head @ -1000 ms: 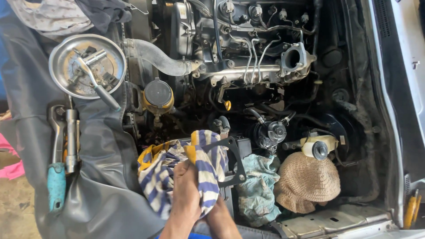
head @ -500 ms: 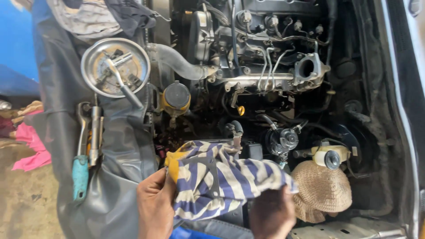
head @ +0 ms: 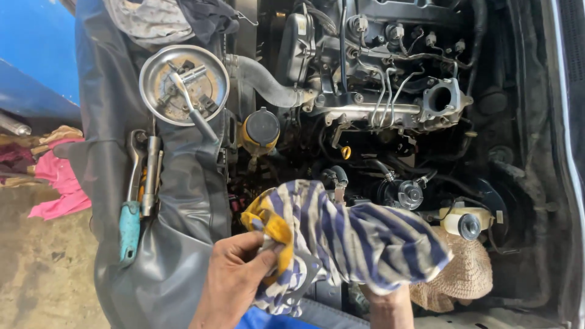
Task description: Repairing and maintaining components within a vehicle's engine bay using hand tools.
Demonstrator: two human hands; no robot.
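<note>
I look down into an open engine bay [head: 390, 91]. My left hand [head: 234, 277] pinches the yellow-edged corner of a blue-and-white striped cloth [head: 359, 234]. My right hand [head: 390, 304] grips the other side of the cloth from below; only the wrist and part of the hand show under the fabric. The cloth is stretched wide between both hands, over the near part of the engine. A dark flat gasket-like part [head: 298, 281] shows just under the cloth beside my left hand.
A round metal tray [head: 159, 68] with a ratchet and sockets lies on the grey fender cover [head: 177, 244]. Pliers and a teal-handled tool [head: 130, 225] lie beside it. A tan woven cloth [head: 463, 277], a fluid reservoir [head: 466, 222] and a yellow-capped tank [head: 261, 128] are nearby.
The cloth was bunched under both hands a second ago; it is now spread wide, my left hand moving left and my right hand right. The view has shifted right.
</note>
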